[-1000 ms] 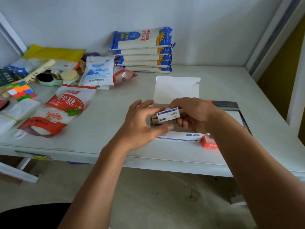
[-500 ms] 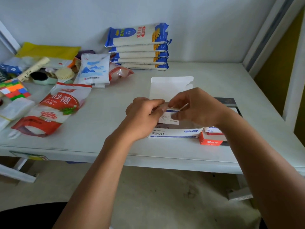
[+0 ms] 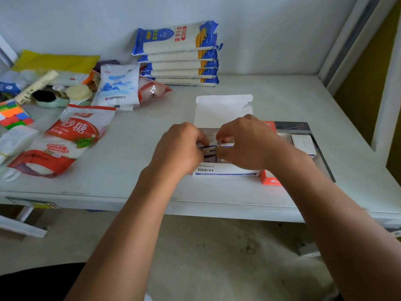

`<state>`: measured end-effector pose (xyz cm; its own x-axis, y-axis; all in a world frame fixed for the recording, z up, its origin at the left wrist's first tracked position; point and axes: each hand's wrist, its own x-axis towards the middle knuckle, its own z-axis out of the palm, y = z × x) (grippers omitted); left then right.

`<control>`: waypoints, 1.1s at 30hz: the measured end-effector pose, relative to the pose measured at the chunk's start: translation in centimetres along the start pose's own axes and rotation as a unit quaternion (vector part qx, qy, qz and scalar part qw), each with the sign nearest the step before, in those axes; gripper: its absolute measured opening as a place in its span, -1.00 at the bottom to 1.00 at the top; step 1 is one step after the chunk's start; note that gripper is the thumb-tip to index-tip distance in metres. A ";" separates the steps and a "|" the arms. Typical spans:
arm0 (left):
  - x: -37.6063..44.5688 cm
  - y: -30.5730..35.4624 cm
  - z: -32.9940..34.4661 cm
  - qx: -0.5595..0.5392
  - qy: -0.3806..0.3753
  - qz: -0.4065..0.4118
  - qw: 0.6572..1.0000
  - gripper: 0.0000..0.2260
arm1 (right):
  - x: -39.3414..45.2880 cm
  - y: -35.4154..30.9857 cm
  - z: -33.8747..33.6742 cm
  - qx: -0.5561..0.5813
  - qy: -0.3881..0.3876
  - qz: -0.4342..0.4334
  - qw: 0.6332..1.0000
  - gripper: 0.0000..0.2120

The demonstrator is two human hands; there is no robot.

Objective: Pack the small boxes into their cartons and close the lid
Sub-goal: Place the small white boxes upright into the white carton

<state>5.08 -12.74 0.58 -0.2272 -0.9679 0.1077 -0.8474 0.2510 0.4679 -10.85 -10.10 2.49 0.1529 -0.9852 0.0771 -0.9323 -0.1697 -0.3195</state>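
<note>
Far to the left of my hands I see a colour cube (image 3: 13, 114) and two brushes (image 3: 63, 95), and nearer a red and white sugar bag (image 3: 65, 140) that lies flat on the table (image 3: 134, 183). Behind it, to the upper left of my left hand, lies a white and blue pouch (image 3: 118, 85), and further back a stack of blue noodle packs (image 3: 180, 55) leans at the wall.

My left hand (image 3: 180, 151) is curled, the fingers bent down into the open white carton (image 3: 225, 170), and it pinches a small box (image 3: 209, 148) at its left end. The box sits inside the carton, between my two hands. My right hand (image 3: 245, 144) is curled too and grips the same small box from the right side. How many small boxes are already inside I cannot tell, my hands cover them.

The carton lid (image 3: 223, 109) stands open just behind my hands. To the right of my right wrist there is a red box (image 3: 270, 180) touching the carton, and behind it a dark tray (image 3: 312, 137) with white boxes (image 3: 302, 143) in it.
</note>
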 end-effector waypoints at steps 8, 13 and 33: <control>0.2 0.5 0.1 0.051 -0.060 0.079 0.994 -0.73 | 0.5 1.5 1.1 -0.086 0.020 0.057 0.994 -0.79; 0.1 1.7 -0.9 0.080 -0.127 0.070 0.986 -0.60 | 0.3 1.3 1.2 -0.109 0.006 0.037 0.993 -0.79; -0.1 2.2 -0.7 0.125 -0.157 0.089 0.976 -0.58 | -0.4 2.5 -1.1 -0.015 -0.046 0.031 0.998 -0.86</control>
<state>3.56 -12.14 2.20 -0.4848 -0.8657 -0.1247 -0.8623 0.4493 0.2336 -13.60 -10.14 2.74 0.1224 -0.9920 -0.0294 -0.9502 -0.1086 -0.2922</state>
